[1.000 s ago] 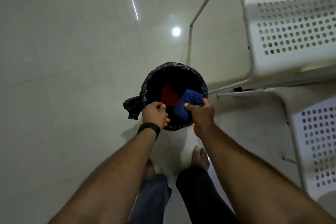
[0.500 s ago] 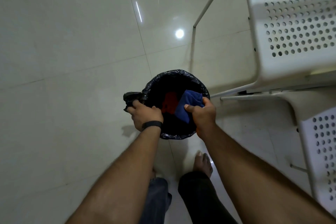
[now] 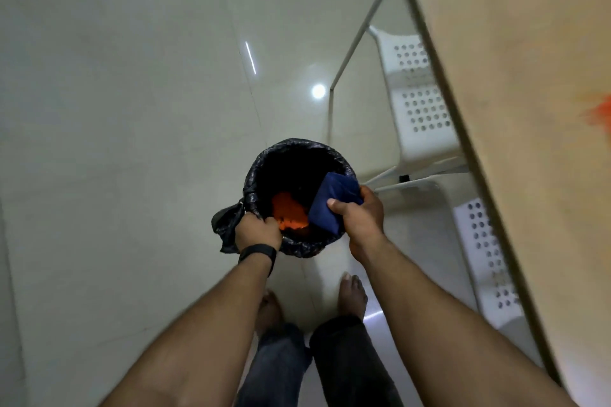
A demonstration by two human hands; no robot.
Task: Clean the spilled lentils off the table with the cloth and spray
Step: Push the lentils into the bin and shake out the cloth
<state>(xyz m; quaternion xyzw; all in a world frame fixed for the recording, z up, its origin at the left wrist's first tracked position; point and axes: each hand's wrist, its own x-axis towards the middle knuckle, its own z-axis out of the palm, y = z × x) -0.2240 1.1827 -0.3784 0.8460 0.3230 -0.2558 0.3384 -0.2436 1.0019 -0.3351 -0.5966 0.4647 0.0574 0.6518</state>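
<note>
table, upper right, orange lentil smear near edge | bin, black liner, orange lentils heaped inside | blue cloth over bin mouth, pinched by right hand | left hand curled round bin rim

cloth over bin (lentils inside)
</note>
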